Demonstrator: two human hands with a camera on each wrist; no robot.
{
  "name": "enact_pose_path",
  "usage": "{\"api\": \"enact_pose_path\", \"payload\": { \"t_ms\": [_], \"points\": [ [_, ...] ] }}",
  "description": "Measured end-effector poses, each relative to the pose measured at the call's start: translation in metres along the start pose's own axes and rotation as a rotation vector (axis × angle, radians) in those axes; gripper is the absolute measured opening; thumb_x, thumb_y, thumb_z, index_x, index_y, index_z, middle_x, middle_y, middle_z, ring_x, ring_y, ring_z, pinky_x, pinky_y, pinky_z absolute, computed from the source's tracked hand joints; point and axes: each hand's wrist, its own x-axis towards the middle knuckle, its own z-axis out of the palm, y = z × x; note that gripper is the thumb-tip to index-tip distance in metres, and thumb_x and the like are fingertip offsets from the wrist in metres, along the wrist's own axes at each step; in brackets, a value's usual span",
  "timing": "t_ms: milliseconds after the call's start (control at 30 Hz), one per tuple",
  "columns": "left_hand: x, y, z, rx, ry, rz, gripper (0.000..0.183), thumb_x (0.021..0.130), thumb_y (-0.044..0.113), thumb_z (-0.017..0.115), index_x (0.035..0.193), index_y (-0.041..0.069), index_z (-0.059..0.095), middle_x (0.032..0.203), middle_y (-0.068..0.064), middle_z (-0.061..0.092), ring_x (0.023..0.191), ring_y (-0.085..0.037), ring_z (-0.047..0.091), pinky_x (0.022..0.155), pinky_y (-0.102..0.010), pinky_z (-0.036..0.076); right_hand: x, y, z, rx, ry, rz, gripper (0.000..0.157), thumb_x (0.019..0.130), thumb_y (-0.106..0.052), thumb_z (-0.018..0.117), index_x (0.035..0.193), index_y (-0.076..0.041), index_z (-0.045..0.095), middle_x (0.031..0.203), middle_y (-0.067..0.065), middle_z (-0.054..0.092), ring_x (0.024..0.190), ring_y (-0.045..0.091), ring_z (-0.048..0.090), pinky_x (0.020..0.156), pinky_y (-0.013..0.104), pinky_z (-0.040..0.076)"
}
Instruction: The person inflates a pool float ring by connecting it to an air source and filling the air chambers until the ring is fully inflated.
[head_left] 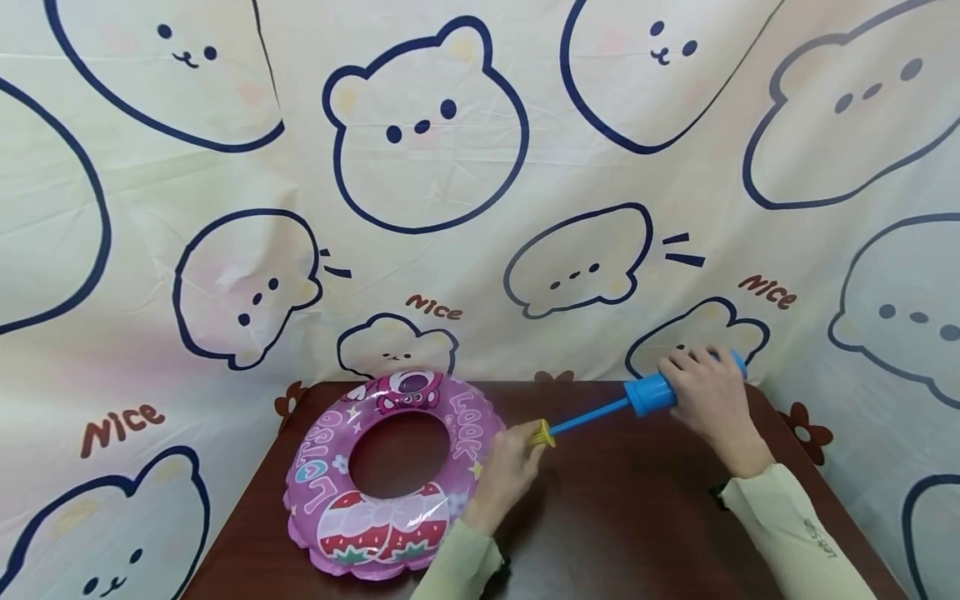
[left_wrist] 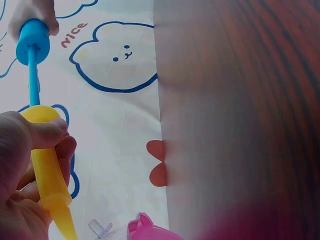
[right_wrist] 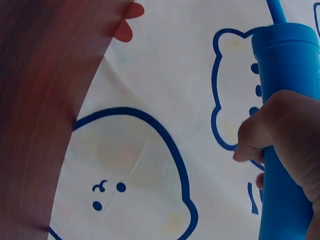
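A hand air pump [head_left: 651,395] with a blue barrel, a thin blue rod and a yellow end piece [left_wrist: 49,170] is held in the air over the table, its rod drawn out. My right hand [head_left: 708,396] grips the blue barrel, fingers wrapped round it. My left hand [head_left: 510,462] holds the yellow end piece, whose tapered tip points down past the palm in the left wrist view. Beside the left hand lies a pink swim ring [head_left: 307,450] printed with strawberries and letters, looking puffed up. A clear valve [left_wrist: 100,229] shows near the ring's pink edge [left_wrist: 150,231].
The dark brown wooden table [head_left: 615,517] lies under both hands. Behind it and at its sides hangs a pale cloth [head_left: 480,267] printed with bear outlines and the word Nice.
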Motion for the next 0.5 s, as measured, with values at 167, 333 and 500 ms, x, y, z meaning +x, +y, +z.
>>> {"api": "enact_pose_path", "payload": {
  "t_ms": [167, 333, 500],
  "points": [
    [0.001, 0.000, 0.000, -0.002, -0.012, -0.026, 0.021, 0.097, 0.006, 0.079, 0.117, 0.002, 0.076, 0.106, -0.012, 0.081, 0.093, -0.020, 0.079, 0.084, -0.025, 0.064, 0.005, -0.015, 0.008, -0.019, 0.008, -0.026, 0.062, 0.054, -0.024, 0.106, 0.104, -0.008, 0.073, 0.106, 0.015, 0.077, 0.101, 0.041, 0.070, 0.097, 0.066, 0.053],
    [-0.001, 0.000, -0.001, -0.009, -0.033, -0.053, 0.021, 0.097, 0.007, 0.079, 0.117, 0.001, 0.076, 0.106, -0.011, 0.082, 0.092, -0.019, 0.079, 0.083, -0.024, 0.064, 0.006, -0.040, 0.019, -0.025, -0.012, -0.060, 0.064, 0.054, -0.031, 0.106, 0.105, -0.008, 0.075, 0.103, 0.014, 0.079, 0.099, 0.038, 0.071, 0.096, 0.062, 0.054],
    [0.002, 0.000, -0.002, -0.009, -0.011, -0.021, 0.021, 0.097, 0.007, 0.079, 0.116, -0.001, 0.076, 0.103, -0.011, 0.081, 0.089, -0.019, 0.079, 0.083, -0.024, 0.064, 0.014, -0.065, 0.025, -0.022, -0.010, -0.077, 0.067, 0.054, -0.036, 0.107, 0.107, -0.010, 0.075, 0.105, 0.012, 0.079, 0.098, 0.035, 0.071, 0.095, 0.058, 0.055]
  ]
}}
